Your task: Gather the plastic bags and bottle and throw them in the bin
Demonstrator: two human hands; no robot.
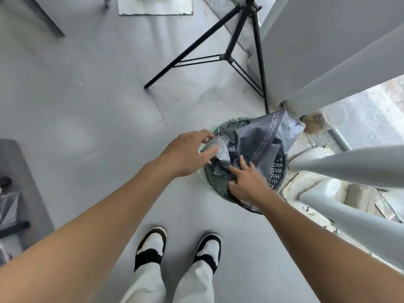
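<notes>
Grey plastic bags (pixel 260 145) are bunched up in the mouth of a round black lattice bin (pixel 277 171) with a clear liner, on the floor ahead of my feet. One bag sticks up past the bin's far rim. My left hand (pixel 188 154) is over the bin's left rim, thumb and fingers pinching a corner of a grey bag. My right hand (pixel 247 182) lies flat on the bags at the near side, fingers spread and pressing down. No bottle is visible.
A black tripod (pixel 229 55) stands just behind the bin. Grey door panels and a threshold (pixel 328 62) close off the right side. A grey mat with dark items (pixel 13 193) lies at the left edge. My shoes (pixel 179 248) are near the bin.
</notes>
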